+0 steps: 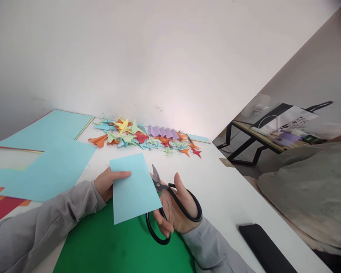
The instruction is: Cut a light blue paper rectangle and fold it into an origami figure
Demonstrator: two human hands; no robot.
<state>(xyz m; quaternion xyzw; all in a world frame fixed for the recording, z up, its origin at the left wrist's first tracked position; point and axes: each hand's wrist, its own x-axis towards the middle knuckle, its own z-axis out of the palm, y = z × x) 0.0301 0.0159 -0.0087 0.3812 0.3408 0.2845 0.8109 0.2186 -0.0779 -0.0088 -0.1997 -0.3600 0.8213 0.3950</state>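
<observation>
My left hand (105,183) grips a light blue sheet of paper (133,193) by its left edge, thumb on top. In my right hand (177,206) are black-handled scissors (158,185), with the fingers and thumb through the loops. The scissor blades are spread at the paper's right edge; the lower blade is partly hidden behind the sheet. Both hands are held above a green mat (125,244) on the white table. No cut shows in the visible part of the blue sheet.
Folded paper pieces (142,137) in several colours lie along the wall. Large blue sheets (53,167) and red paper (7,207) are at the left. A black flat object (264,246) lies at the right. Beyond the table edge stands a side desk (251,132) with a bag (287,117).
</observation>
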